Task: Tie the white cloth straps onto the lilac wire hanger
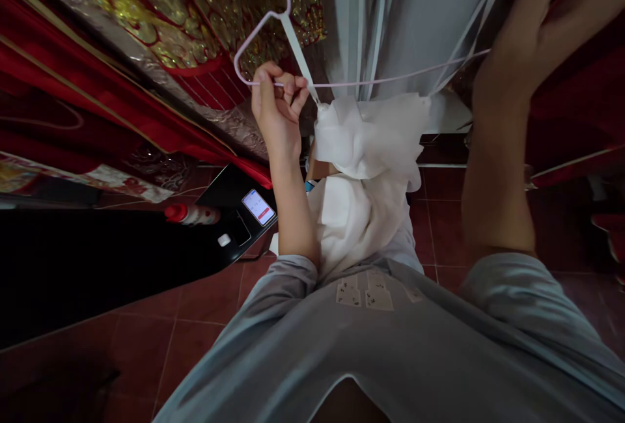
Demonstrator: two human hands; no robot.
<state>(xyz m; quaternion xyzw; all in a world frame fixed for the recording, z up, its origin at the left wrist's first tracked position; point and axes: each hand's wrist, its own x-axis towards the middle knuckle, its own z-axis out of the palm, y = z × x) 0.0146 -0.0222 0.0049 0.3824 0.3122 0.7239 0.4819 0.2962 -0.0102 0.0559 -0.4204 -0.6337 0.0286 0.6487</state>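
Observation:
My left hand is closed round the lower left corner of a pale pink clothes hanger. A white strap loops over the hanger's left shoulder beside my fingers. From the straps hangs a sheer white garment, gathered in loose folds in front of my body. Another strap runs over the hanger's right side. My right hand is raised at the top right, close to that end of the hanger. Motion smears it, and the frame edge cuts off its fingers.
Red and gold sequinned garments hang on the left, with dark red cloth on the right. A black table bears a lit phone, a red-capped bottle and a small white case. Red tiles cover the floor.

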